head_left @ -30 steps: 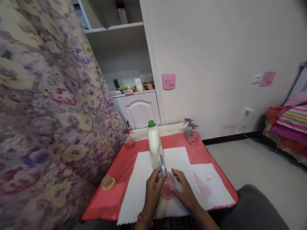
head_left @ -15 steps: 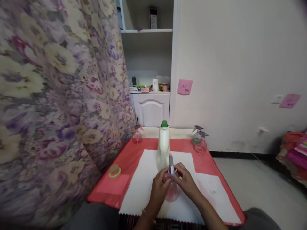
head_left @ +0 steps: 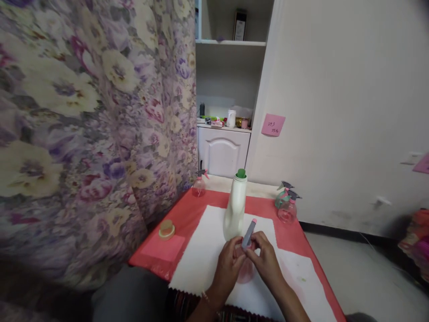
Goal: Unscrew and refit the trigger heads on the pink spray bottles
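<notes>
A small clear pink spray bottle [head_left: 246, 273] stands on the white cloth close to me, its grey spray head [head_left: 248, 235] pointing away with a pink nozzle tip. My left hand [head_left: 230, 259] pinches the neck area from the left. From the right, my right hand [head_left: 264, 257] closes its fingers around the base of the spray head. The neck itself is mostly hidden behind my fingers. Just beyond my hands rises a tall pale-green jug [head_left: 236, 208] with a green piece [head_left: 241, 173] at its mouth.
Two more spray bottles, one pink [head_left: 287, 212] and one green [head_left: 280, 199], stand at the table's back right. Another pink spray bottle [head_left: 199, 187] is at the back left. A tape roll [head_left: 166, 230] lies on the red cover [head_left: 150, 257]. A floral curtain [head_left: 100, 134] borders the left side.
My view has turned and tilted slightly, so the scene sits further right. The spray head has swung from nearly straight ahead to a slant, nozzle to the right. Both hands keep their grip.
</notes>
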Tool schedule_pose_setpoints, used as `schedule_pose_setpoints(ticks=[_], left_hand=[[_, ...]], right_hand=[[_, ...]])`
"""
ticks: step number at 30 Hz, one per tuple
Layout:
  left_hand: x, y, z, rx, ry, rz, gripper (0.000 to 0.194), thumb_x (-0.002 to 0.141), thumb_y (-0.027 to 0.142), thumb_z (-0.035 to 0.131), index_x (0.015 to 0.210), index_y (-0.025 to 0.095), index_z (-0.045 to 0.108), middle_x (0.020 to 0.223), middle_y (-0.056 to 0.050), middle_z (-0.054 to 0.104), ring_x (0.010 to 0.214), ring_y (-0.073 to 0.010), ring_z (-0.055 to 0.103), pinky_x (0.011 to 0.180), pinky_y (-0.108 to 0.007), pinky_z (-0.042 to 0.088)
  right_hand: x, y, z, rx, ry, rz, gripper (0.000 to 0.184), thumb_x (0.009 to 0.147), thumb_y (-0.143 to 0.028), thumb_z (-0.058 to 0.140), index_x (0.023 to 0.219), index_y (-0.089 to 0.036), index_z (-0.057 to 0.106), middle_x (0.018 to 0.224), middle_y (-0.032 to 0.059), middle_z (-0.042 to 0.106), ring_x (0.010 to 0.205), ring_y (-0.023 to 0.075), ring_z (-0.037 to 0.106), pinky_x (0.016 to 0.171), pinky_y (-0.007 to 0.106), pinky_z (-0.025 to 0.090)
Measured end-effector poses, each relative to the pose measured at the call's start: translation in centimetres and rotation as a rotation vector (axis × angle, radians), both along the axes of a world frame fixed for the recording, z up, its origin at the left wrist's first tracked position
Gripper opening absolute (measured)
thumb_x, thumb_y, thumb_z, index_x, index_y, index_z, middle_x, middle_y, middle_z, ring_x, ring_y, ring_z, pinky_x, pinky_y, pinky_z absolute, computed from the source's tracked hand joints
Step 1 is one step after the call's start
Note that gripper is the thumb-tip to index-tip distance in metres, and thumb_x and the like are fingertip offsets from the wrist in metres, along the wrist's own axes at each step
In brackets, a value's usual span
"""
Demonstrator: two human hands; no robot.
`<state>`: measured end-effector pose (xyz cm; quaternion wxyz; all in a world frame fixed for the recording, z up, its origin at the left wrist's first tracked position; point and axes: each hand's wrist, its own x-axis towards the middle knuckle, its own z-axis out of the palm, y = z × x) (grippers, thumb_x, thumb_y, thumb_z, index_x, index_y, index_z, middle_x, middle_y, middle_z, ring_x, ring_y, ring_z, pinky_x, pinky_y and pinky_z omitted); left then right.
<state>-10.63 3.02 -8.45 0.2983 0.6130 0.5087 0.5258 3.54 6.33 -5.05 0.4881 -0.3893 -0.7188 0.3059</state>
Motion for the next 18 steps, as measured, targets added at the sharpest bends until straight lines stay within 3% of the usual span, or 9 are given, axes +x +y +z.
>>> schedule_pose_setpoints(ticks=[5, 10, 15, 18], left_hand=[[0.3, 0.0, -0.7, 0.058, 0.007, -0.006, 0.049, 0.083, 0.017, 0.053, 0.131, 0.025, 0.053, 0.122, -0.008, 0.063, 0.106, -0.0224, 0.057, 0.092, -0.037, 0.047], [0.2, 0.1, -0.7, 0.094, 0.026, -0.012, 0.050, 0.083, 0.014, 0.053, 0.132, 0.026, 0.053, 0.114, -0.007, 0.066, 0.106, -0.0226, 0.057, 0.093, -0.037, 0.047], [0.2, 0.1, -0.4, 0.100, 0.020, -0.024, 0.047, 0.086, 0.015, 0.052, 0.131, 0.026, 0.054, 0.120, -0.007, 0.065, 0.108, -0.0224, 0.057, 0.095, -0.037, 0.046], [0.2, 0.1, -0.4, 0.092, 0.029, -0.014, 0.045, 0.087, 0.020, 0.054, 0.131, 0.026, 0.054, 0.118, -0.008, 0.066, 0.107, -0.0230, 0.058, 0.093, -0.037, 0.048]], right_hand=[[-1.2, -0.2, -1.0, -0.034, 0.052, -0.183, 0.016, 0.072, -0.018, 0.064, 0.075, -0.023, 0.049, 0.072, -0.0052, 0.044, 0.065, 0.0159, 0.048, 0.063, 0.029, 0.040], [-2.4, -0.9, -2.0, -0.079, 0.115, -0.313, 0.016, 0.074, -0.018, 0.061, 0.081, -0.023, 0.047, 0.069, -0.0068, 0.042, 0.063, 0.0166, 0.048, 0.062, 0.029, 0.041], [-1.6, -1.3, -1.4, -0.058, 0.066, -0.183, 0.027, 0.079, -0.022, 0.060, 0.105, -0.022, 0.058, 0.083, -0.0017, 0.050, 0.076, 0.0194, 0.053, 0.073, 0.032, 0.045], [-1.2, -1.2, -1.1, -0.029, 0.029, -0.096, 0.017, 0.085, -0.023, 0.054, 0.102, -0.022, 0.060, 0.088, 0.0007, 0.052, 0.080, 0.0200, 0.054, 0.076, 0.033, 0.045]])
